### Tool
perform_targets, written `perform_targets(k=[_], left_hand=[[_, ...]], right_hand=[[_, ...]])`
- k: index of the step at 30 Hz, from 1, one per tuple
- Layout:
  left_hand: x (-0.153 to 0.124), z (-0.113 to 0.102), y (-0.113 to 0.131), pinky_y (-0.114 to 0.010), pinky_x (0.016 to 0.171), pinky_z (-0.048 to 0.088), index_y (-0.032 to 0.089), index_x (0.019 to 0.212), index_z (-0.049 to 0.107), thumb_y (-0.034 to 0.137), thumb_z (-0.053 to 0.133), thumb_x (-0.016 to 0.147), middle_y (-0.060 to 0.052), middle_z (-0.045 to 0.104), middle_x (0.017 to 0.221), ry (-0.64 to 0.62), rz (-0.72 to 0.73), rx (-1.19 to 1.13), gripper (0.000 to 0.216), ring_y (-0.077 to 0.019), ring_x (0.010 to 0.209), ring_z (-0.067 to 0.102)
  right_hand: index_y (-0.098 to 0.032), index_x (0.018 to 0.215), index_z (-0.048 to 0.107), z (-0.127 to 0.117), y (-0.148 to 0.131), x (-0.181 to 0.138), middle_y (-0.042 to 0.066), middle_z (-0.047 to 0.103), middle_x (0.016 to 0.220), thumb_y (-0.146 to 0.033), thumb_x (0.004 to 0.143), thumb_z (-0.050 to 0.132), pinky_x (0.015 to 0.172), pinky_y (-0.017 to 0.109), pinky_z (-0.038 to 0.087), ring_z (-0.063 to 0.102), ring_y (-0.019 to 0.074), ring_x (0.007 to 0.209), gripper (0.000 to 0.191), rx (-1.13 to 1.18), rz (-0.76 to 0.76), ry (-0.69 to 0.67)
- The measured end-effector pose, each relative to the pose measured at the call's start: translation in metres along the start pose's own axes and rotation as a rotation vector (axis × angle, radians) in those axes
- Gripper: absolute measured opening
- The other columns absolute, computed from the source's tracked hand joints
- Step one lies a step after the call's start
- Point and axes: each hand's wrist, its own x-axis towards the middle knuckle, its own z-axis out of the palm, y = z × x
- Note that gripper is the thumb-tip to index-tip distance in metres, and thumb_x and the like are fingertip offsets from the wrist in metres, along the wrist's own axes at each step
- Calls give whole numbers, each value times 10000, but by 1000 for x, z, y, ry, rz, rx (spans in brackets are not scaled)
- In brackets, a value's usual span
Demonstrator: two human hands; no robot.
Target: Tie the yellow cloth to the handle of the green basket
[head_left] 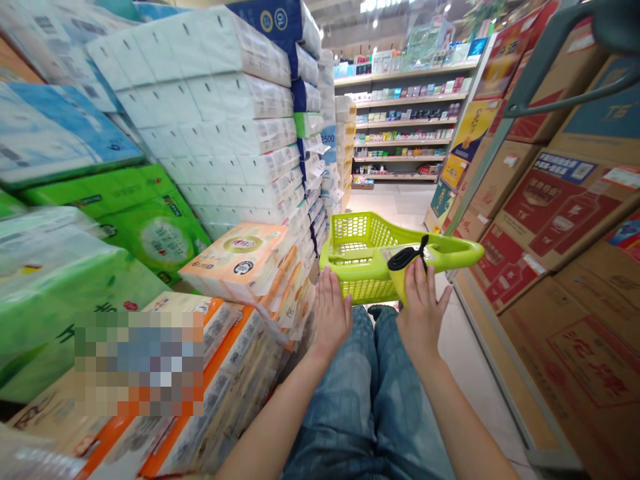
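Note:
A lime-green shopping basket [360, 257] stands on the floor in front of my knees, empty as far as I can see. My left hand [331, 313] lies flat against its near rim, fingers stretched and together. My right hand [423, 313] rests with straight, slightly spread fingers on the basket's green handle [450, 252], just below its black grip [406, 259]. Neither hand wraps round anything. My legs in blue jeans [370, 400] fill the lower middle.
Stacked tissue and paper packs [220, 120] crowd the left, with orange packs [245, 263] close to my left hand. Cardboard boxes [560, 213] on a trolley line the right. A narrow floor aisle [400, 200] runs to far shelves [405, 120].

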Motion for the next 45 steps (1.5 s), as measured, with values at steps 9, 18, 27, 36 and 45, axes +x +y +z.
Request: perform_targets(k=[9,18,27,36,45], left_hand=[[26,-19,45,-450,1200,287,98,1577,45,247,328,1000,-156,292,1608,-73,324,-66,660,-238,1521,157],[35,-5,55,-463,1205,262,88,1571,121,290,367,1000,-158,367,1577,-111,191,7,654,-263,1507,231],[22,-16,38,-453,1208,236,105,1572,146,267,349,1002,-157,396,1561,-73,159,8,626,-251,1502,247],[18,-21,47,-450,1195,255,99,1567,161,276,325,1008,-161,398,1559,-63,164,-27,609,-254,1498,255],[19,-17,58,-438,1195,258,95,1560,193,271,329,1009,-159,415,1548,-42,164,-87,595,-247,1493,268]], right_hand=[[-221,1482,388,-13,94,45,108,485,1498,-62,691,416,1168,681,80,371,296,1426,808,29,57,13],[-204,1269,572,-18,103,63,86,638,1279,-54,687,457,1146,546,264,523,267,1179,612,94,-107,1],[-186,1273,568,-24,75,47,86,637,1271,-95,759,477,1129,521,292,520,275,1170,530,147,-87,37],[-180,1284,560,-27,75,37,103,628,1256,-95,773,473,1123,523,305,508,280,1197,526,201,-62,103],[-185,1343,529,-31,81,30,112,604,1311,-74,789,451,1104,511,368,487,274,1250,570,232,-55,152]])
